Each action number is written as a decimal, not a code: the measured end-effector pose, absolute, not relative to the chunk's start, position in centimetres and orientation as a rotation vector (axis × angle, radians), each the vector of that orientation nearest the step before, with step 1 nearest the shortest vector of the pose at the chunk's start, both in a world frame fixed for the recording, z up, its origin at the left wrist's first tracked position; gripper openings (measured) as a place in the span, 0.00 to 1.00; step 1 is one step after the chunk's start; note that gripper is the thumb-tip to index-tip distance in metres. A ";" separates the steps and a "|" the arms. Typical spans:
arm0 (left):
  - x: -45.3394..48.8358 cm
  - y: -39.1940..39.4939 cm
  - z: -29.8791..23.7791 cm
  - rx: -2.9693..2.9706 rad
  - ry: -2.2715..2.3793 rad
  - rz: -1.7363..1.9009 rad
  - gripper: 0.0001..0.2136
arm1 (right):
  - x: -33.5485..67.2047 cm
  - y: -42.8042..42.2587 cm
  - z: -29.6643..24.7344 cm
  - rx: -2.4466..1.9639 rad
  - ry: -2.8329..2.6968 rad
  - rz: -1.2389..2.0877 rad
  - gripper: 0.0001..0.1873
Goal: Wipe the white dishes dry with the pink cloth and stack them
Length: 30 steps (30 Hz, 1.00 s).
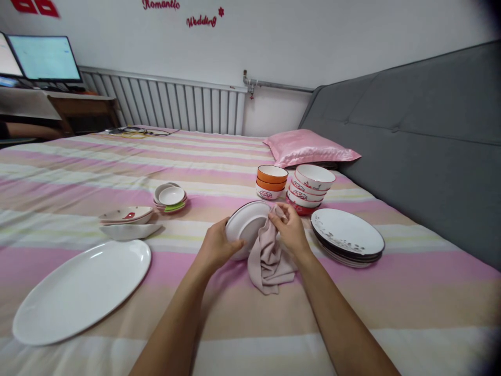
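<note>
My left hand grips the left side of a white plate with a dark rim, its thumb across the near face. The plate is tilted up, with what looks like its underside towards me. Pinched in my right hand is a pinkish cloth, pressed against the plate's right edge and hanging down to the bed. Just right of that hand lies a stack of plates, the top one white with a leaf pattern. Behind the hands stand a stack of orange and white bowls and a stack of red and white bowls.
On the striped bedspread, a large oval platter lies at left. Beyond it are stacked boat-shaped dishes and small bowls. A pink pillow rests by the grey headboard. Cables lie at the far edge.
</note>
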<state>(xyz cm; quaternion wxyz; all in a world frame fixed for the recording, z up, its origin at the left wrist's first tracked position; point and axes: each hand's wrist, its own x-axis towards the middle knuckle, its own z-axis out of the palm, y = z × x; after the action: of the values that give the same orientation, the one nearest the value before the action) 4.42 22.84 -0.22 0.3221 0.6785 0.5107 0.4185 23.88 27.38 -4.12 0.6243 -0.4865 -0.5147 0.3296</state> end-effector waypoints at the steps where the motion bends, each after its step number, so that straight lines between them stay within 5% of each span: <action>1: 4.5 22.8 -0.3 1.777 1.332 1.103 0.26 | 24.0 27.5 -4.3 -1.156 -1.108 0.723 0.24; 9: 4.5 22.6 -0.3 1.788 1.273 1.082 0.25 | 24.9 27.3 -4.5 -1.356 -1.129 0.483 0.15; 30: 6.2 21.8 0.1 2.071 1.347 0.995 0.23 | 23.6 26.2 -3.0 -1.162 -1.237 0.474 0.12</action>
<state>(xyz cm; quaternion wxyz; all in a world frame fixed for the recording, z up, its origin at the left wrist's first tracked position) 6.16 21.80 0.09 0.2371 0.7554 0.4914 0.3629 23.60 26.24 -2.99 0.6363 -0.5086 -0.5416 0.2075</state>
